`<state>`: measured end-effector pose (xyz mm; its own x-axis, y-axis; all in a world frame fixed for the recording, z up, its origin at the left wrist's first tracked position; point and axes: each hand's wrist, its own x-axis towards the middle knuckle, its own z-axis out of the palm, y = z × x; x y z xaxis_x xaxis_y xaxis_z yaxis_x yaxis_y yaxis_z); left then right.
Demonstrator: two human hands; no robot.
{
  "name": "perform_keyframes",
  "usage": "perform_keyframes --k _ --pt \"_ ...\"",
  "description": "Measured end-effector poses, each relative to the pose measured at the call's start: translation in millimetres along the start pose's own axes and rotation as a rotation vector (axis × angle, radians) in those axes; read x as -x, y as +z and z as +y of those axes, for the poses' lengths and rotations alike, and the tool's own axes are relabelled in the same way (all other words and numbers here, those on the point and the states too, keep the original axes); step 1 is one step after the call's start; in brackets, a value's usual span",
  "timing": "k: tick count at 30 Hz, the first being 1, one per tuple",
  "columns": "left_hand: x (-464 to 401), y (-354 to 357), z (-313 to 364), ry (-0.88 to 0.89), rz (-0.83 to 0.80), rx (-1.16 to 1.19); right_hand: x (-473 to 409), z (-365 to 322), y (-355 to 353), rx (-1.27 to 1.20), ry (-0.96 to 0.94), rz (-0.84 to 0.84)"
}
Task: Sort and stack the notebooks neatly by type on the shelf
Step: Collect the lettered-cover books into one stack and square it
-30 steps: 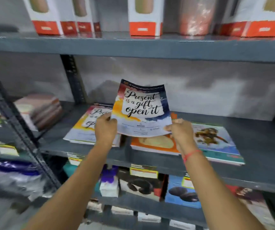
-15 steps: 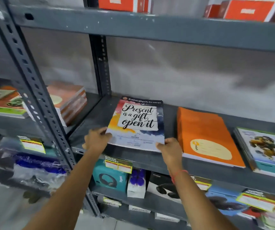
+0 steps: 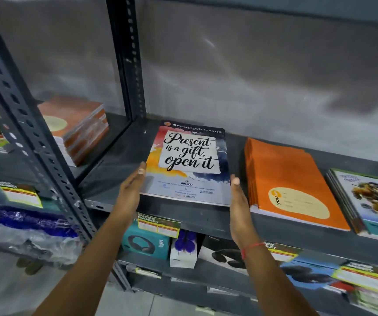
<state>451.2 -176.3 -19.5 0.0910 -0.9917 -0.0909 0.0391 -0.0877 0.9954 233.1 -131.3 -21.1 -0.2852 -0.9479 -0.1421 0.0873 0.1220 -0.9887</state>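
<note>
Both hands are flat and open here, palms facing each other, pressed to the two long sides of the "Present is a gift" pile (image 3: 187, 166). Left hand (image 3: 131, 192) sits on the left edge, right hand (image 3: 238, 201) on the right edge; neither has hold of anything, they only bracket the pile near its front corners.

The pile lies at the left end of the shelf (image 3: 115, 156), its front edge just shy of the shelf's front lip, long axis running from the lip back to the wall. It sits dead ahead between the two hands, so neither is nearer.

Room? Bare shelf on the left up to the upright post (image 3: 131, 65), and bare shelf behind. On the right, only a narrow gap to the orange pile (image 3: 290, 179), and the right hand fills it. Beyond that lies the cartoon pile (image 3: 370, 201), near the right edge. This looks like squaring up; any nudge is safest leftward or back.
</note>
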Motion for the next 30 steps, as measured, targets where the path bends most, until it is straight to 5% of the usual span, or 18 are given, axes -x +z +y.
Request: perform_keyframes --k 12,17,25,30 --pt "-60.9 9.8 35.0 -0.146 -0.196 -0.006 -59.1 -28.4 1.0 0.021 -0.082 -0.156" --pt "-74.1 12.5 32.5 -0.065 -0.170 -0.072 -59.8 -23.0 2.1 0.093 -0.185 -0.136" --pt "-52.3 -0.2 27.7 -0.087 -0.287 -0.007 -37.9 -19.6 -4.1 0.020 -0.033 -0.163" --pt "-7.5 -31.6 -11.5 0.089 -0.327 0.024 6.6 14.5 -14.9 0.012 -0.170 -0.138"
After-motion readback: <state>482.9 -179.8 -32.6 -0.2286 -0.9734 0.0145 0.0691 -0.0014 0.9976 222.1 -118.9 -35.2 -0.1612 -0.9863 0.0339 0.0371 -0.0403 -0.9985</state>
